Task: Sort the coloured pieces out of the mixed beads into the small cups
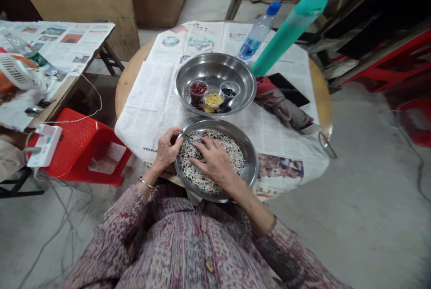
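Note:
Close to my body stands a shallow steel basin (252,163) holding a mix of white grains (205,182) with dark and yellow beans among them. My left hand (167,148) grips its left rim between thumb and fingers. Over the mix, my right hand (215,163) reaches in with fingers spread, the tips touching the grains; no held bean shows. Just beyond is a larger steel basin (235,65). Inside it sit three clear plastic cups: one of dark red beans (198,87), one of yellow beans (213,99), one of black beans (229,92).
Newspaper (144,100) covers the round table (325,104). At its back right are a water bottle (257,35), a green tube (289,33), a folded umbrella (286,107) and a dark phone or tablet (291,91). Left is a red stool (81,145) with a power strip (44,145).

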The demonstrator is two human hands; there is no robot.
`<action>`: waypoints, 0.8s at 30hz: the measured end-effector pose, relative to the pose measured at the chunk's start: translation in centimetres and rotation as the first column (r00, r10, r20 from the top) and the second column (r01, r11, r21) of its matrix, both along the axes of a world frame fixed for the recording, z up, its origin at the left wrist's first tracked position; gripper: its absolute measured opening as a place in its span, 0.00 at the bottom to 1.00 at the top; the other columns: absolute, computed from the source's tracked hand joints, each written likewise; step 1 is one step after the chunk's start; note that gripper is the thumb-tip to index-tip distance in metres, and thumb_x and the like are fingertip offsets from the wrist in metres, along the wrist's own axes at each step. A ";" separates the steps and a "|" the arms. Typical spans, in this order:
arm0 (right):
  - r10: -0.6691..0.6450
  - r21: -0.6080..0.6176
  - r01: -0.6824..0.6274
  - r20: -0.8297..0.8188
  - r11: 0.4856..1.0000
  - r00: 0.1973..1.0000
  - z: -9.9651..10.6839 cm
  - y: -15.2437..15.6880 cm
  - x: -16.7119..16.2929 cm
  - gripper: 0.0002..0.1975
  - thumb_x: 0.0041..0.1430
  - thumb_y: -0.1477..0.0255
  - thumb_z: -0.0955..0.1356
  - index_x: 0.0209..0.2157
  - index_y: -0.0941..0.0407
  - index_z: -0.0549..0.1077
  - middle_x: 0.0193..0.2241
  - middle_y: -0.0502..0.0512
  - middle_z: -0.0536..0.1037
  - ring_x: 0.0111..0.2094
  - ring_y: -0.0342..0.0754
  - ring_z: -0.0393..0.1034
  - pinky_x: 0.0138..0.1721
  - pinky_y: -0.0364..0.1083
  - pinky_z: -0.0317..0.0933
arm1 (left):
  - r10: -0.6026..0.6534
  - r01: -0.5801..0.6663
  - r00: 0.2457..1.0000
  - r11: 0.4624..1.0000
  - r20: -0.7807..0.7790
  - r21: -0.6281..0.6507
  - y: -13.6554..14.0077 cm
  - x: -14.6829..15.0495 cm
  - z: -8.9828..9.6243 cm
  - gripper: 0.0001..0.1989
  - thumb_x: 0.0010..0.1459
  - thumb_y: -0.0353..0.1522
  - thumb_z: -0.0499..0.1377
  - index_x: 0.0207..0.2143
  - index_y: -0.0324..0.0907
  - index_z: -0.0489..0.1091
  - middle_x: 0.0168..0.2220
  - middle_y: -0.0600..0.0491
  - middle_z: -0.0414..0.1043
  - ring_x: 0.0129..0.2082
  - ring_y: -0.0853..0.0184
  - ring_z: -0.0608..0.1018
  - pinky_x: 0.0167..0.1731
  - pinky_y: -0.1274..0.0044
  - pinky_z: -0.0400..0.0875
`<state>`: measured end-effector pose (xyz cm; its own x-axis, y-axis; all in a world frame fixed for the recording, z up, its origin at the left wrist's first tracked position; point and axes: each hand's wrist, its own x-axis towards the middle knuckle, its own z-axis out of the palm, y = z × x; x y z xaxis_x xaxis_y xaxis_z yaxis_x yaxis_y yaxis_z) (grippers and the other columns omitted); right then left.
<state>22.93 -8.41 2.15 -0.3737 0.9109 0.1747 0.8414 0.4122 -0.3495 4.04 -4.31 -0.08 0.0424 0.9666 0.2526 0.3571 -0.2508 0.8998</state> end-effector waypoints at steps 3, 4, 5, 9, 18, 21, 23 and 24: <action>0.134 -0.098 -0.133 0.004 0.986 0.991 0.2 -0.2 -0.9 0.11 0.63 0.76 0.66 0.46 0.55 0.74 0.45 0.60 0.75 0.47 0.53 0.68 0.46 0.50 0.66 | 0.008 -0.008 1.000 1.000 -0.014 0.007 0.0 -0.1 -0.1 0.09 0.59 0.26 0.58 0.42 0.40 0.72 0.33 0.55 0.74 0.32 0.70 0.74 0.34 0.79 0.69; 0.158 -0.135 -0.156 0.008 0.978 0.987 0.3 -0.4 -0.7 0.11 0.62 0.79 0.64 0.42 0.55 0.75 0.41 0.58 0.75 0.44 0.51 0.69 0.43 0.48 0.66 | 0.009 -0.009 1.000 1.000 -0.017 0.007 0.0 -0.1 -0.1 0.08 0.59 0.26 0.58 0.42 0.41 0.72 0.33 0.55 0.74 0.32 0.70 0.74 0.34 0.79 0.69; 0.173 -0.168 -0.169 0.013 0.971 0.985 0.5 -0.7 -0.4 0.11 0.62 0.81 0.63 0.40 0.55 0.75 0.38 0.57 0.75 0.41 0.50 0.69 0.41 0.47 0.65 | 0.009 -0.009 1.000 1.000 -0.017 0.005 0.0 -0.1 -0.1 0.08 0.59 0.26 0.58 0.42 0.41 0.72 0.33 0.55 0.74 0.32 0.70 0.74 0.34 0.79 0.69; 0.221 -0.229 -0.224 -0.040 0.947 0.974 1.6 -2.6 1.8 0.09 0.63 0.80 0.63 0.37 0.55 0.74 0.35 0.54 0.75 0.39 0.48 0.70 0.39 0.46 0.65 | -0.001 0.001 1.000 1.000 -0.002 0.001 0.0 -0.1 -0.1 0.08 0.59 0.27 0.58 0.42 0.41 0.72 0.31 0.55 0.73 0.30 0.70 0.74 0.32 0.79 0.68; 0.294 -0.177 -0.284 0.033 0.942 0.955 0.9 -4.5 3.2 0.10 0.63 0.80 0.65 0.39 0.53 0.76 0.36 0.54 0.75 0.38 0.47 0.70 0.37 0.45 0.64 | 0.007 -0.007 1.000 1.000 0.003 -0.004 0.1 0.0 -0.1 0.08 0.58 0.28 0.58 0.42 0.41 0.72 0.30 0.56 0.72 0.28 0.71 0.72 0.30 0.79 0.67; 0.163 -0.111 -0.152 0.096 0.982 0.982 0.4 -3.2 3.9 0.11 0.64 0.79 0.64 0.41 0.54 0.76 0.37 0.56 0.77 0.40 0.49 0.71 0.39 0.47 0.66 | -0.001 0.001 1.000 1.000 0.006 -0.010 0.0 0.0 0.0 0.08 0.58 0.27 0.58 0.42 0.41 0.72 0.30 0.56 0.72 0.28 0.71 0.72 0.31 0.79 0.67; 0.034 -0.059 -0.026 0.130 0.998 0.991 0.5 -2.3 4.4 0.11 0.64 0.79 0.64 0.40 0.55 0.77 0.38 0.57 0.77 0.42 0.51 0.71 0.40 0.48 0.67 | 0.000 0.000 1.000 1.000 0.003 -0.008 0.0 0.0 0.0 0.09 0.58 0.27 0.58 0.41 0.41 0.72 0.31 0.56 0.72 0.29 0.71 0.72 0.31 0.79 0.68; -0.026 -0.030 0.030 0.136 0.999 0.990 0.6 -2.0 4.5 0.10 0.64 0.78 0.64 0.40 0.55 0.77 0.38 0.58 0.77 0.43 0.52 0.71 0.41 0.49 0.67 | 0.000 0.000 1.000 1.000 0.000 -0.007 0.1 0.0 0.1 0.09 0.58 0.27 0.58 0.41 0.41 0.72 0.31 0.55 0.73 0.29 0.71 0.73 0.31 0.79 0.68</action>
<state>27.41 -10.37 2.80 -0.3663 0.9257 0.0948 0.8929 0.3783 -0.2442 4.02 -4.25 -0.02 0.0426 0.9682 0.2463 0.3573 -0.2450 0.9013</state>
